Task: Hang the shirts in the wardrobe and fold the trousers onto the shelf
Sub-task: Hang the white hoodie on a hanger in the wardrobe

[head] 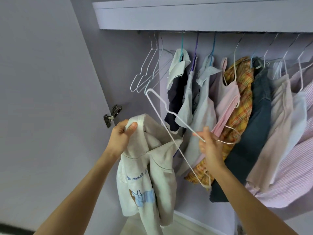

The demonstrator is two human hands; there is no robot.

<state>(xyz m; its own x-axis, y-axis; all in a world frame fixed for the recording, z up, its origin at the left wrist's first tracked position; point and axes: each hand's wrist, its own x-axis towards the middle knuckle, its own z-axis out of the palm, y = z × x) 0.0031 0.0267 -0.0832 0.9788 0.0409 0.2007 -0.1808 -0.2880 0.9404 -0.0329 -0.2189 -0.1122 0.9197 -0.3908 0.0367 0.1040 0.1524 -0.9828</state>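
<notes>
- Our left hand (pixel 121 134) pinches the cream shirt (pixel 149 167) by its neckline, holding the opening up, likely so a hanger can enter.
- Our right hand (pixel 209 146) grips a white wire hanger (pixel 166 114) at its neck, one shoulder angled toward the shirt.
- Bare hangers (pixel 147 72) wait on the wardrobe rail (pixel 186 31), beside hung clothes (pixel 237 107).

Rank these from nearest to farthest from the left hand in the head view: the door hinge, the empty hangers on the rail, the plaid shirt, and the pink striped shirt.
From the left hand:
1. Door hinge, just up and left of it on the door.
2. Empty hangers, above and to the right on the rail.
3. Plaid shirt, across the wardrobe, past the right hand.
4. Pink striped shirt, far right.
</notes>
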